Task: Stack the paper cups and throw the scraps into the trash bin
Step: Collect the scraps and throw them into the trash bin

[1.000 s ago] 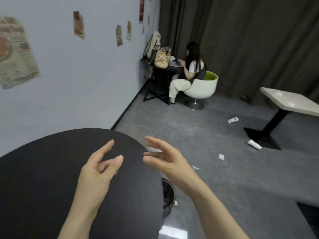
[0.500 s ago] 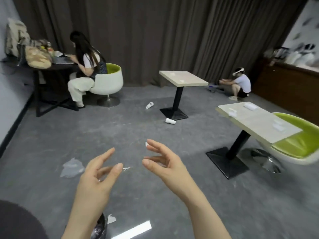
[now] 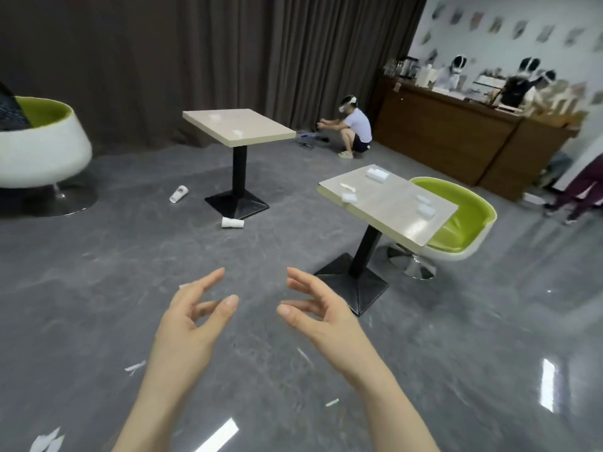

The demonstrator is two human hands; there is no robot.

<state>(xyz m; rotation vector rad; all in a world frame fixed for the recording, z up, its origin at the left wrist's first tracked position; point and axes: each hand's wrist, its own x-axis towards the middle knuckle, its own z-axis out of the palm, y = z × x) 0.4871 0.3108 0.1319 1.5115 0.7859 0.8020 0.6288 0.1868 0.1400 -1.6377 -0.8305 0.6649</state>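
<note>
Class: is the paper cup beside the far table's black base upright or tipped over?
Tipped over: the paper cup lies on its side on the floor.

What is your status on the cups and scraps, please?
Left hand and right hand open, empty. Two cups lying on floor by far table. Scraps on floor nearby. Path clear.

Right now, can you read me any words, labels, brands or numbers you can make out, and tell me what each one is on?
No text can be read in this view.
Paper cup lying on the floor left of the far table: dark marks on its side, too small to read.
Pictures on the wall above the counter: blurred, no lettering legible.
Items on the wooden counter: blurred, nothing legible.
</note>
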